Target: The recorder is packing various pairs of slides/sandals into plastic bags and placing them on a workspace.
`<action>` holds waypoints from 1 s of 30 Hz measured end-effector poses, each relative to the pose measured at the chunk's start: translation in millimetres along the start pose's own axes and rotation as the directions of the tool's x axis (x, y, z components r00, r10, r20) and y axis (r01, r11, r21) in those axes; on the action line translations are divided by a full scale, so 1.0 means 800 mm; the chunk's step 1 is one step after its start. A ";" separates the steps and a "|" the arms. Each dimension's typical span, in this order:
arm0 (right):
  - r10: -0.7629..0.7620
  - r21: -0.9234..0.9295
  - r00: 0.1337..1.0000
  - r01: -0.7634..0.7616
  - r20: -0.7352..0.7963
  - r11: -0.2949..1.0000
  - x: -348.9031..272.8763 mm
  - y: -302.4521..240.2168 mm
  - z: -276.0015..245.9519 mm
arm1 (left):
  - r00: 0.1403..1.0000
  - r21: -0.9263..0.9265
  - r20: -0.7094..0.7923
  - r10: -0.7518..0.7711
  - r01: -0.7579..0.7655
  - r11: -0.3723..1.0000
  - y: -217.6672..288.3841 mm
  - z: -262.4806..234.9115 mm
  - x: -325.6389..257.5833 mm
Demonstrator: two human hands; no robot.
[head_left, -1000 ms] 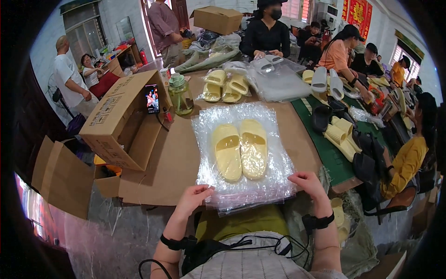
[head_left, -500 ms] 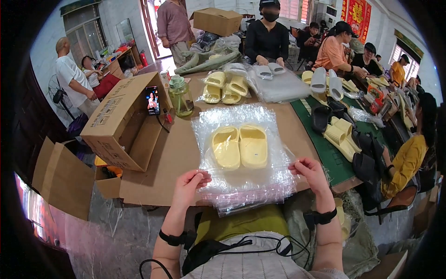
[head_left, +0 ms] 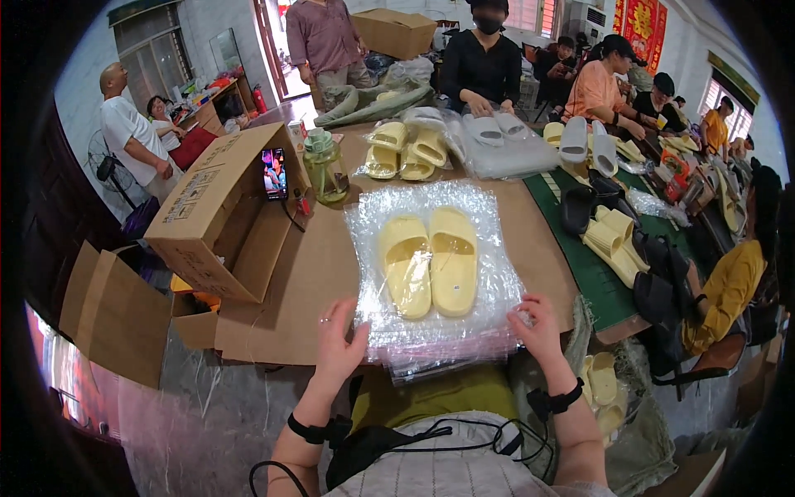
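A pair of pale yellow slide sandals [head_left: 454, 269] lies side by side under shiny clear plastic, in a clear plastic bag [head_left: 489, 207]. This bag rests on a stack of similar bags [head_left: 447, 356] at the table's near edge. Beside the stack's lower left edge, my left hand [head_left: 339, 341] is open, thumb and fingers apart, with nothing in it. My right hand [head_left: 540, 330] has its fingers bent at the bag's right edge and appears to pinch it; the fingertips are partly hard to make out.
An open cardboard box [head_left: 219, 211] with a lit phone [head_left: 273, 174] stands left, near a green-lidded bottle [head_left: 325, 170]. Bagged yellow slides [head_left: 406, 153] lie beyond. Loose sandals cover the green mat [head_left: 551, 211] at right. A sack of slides [head_left: 604, 385] sits by my right arm. Several people are around.
The sandals have gone from tilted to lying flatter, showing longer soles. My left hand has let go of the bag's edge and opened. My right hand has shifted slightly nearer me.
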State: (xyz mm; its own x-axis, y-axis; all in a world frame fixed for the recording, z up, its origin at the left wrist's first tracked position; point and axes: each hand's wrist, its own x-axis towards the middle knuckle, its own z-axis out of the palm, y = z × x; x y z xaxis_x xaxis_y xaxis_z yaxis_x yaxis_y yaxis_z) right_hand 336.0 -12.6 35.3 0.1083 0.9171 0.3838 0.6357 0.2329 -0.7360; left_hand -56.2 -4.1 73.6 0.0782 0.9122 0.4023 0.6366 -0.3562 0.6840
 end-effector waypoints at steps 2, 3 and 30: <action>-0.073 -0.280 0.991 0.038 -0.115 0.959 0.005 -0.036 0.001 | 0.992 0.124 -0.102 0.073 -0.060 0.990 0.017 0.001 0.011; -0.177 -0.299 0.976 0.133 -0.126 0.945 0.008 -0.061 0.002 | 0.982 0.234 -0.068 0.175 -0.154 0.960 0.021 0.006 0.014; -0.294 -0.292 0.918 0.368 0.267 0.883 0.030 -0.094 0.028 | 0.976 0.443 0.205 0.077 -0.163 0.882 -0.030 0.104 -0.009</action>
State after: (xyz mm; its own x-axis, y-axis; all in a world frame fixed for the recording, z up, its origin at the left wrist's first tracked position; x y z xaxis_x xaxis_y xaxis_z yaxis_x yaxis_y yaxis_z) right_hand 273.4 -1.1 87.1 -0.2919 0.8596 0.4193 0.8240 0.4486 -0.3460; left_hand -8.3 15.1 3.8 0.2830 0.9040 0.3204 0.8881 -0.3731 0.2683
